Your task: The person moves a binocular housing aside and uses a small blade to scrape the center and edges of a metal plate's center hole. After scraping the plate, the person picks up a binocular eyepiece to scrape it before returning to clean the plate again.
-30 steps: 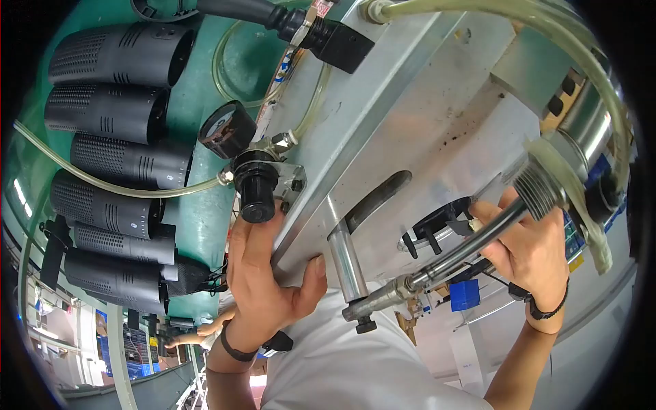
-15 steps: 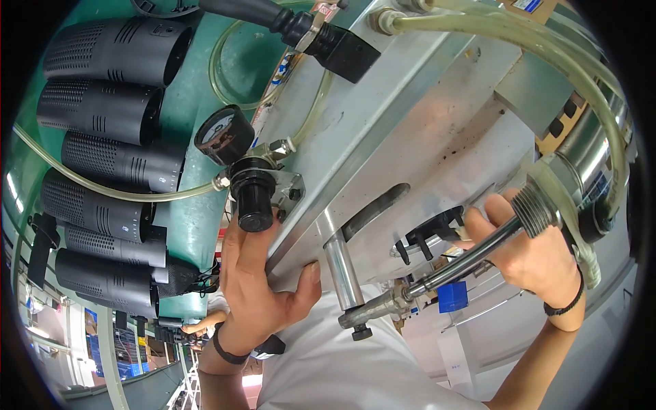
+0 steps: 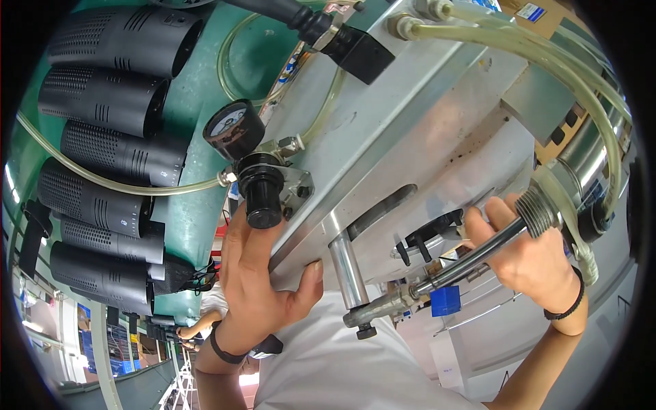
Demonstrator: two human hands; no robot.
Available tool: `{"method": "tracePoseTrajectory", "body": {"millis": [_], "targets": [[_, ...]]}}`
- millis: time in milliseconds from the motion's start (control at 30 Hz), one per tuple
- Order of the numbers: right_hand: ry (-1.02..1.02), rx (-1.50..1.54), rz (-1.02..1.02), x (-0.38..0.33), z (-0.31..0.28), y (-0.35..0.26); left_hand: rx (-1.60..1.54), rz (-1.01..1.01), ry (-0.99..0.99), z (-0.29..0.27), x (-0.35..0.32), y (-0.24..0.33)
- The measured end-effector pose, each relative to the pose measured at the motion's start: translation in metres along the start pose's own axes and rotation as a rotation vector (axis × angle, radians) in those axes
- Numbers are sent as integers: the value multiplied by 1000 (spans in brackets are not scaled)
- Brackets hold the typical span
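Observation:
My left hand (image 3: 263, 290) lies along the lower left edge of a metal machine housing (image 3: 403, 137). Its fingers stretch up behind a black regulator knob (image 3: 263, 201), the thumb held apart; it grips nothing visible. On the right, my right hand (image 3: 529, 263) is behind a steel piston rod (image 3: 471, 263). Its fingers are curled and closed at the end of a black pronged part (image 3: 434, 232) by the housing. Just how they grip it is partly hidden. The rod joins a linkage (image 3: 383, 307) below a shiny round shaft (image 3: 349, 273).
Several black perforated cylindrical housings (image 3: 123, 37) lie in a row on the green tabletop (image 3: 198, 130). A pressure gauge (image 3: 234, 128) and clear air hoses (image 3: 519, 48) are attached to the machine. Another person's arm (image 3: 201, 322) shows at the lower left.
The view has shifted slightly, so the machine and gauge appear a little farther right. Both hands keep nearly the same pose and place on the machine.

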State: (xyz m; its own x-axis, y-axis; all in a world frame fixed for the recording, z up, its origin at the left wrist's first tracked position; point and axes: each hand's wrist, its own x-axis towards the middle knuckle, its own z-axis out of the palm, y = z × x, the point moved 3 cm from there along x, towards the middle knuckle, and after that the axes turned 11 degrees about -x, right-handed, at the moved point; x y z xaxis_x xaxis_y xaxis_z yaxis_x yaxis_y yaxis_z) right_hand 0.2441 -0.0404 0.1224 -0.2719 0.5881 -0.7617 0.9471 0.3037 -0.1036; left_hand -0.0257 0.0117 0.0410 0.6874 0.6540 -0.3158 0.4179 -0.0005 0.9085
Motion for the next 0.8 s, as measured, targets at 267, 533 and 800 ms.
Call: {"method": "tracePoseTrajectory", "body": {"millis": [267, 533, 800], "targets": [[-87, 63, -33, -8, 11, 1, -4, 48, 25, 0, 0, 2], [-67, 198, 1, 3, 2, 3, 22, 54, 59, 1, 2, 3], [-37, 19, -9, 14, 7, -5, 46, 64, 72, 0, 2, 4]]}}
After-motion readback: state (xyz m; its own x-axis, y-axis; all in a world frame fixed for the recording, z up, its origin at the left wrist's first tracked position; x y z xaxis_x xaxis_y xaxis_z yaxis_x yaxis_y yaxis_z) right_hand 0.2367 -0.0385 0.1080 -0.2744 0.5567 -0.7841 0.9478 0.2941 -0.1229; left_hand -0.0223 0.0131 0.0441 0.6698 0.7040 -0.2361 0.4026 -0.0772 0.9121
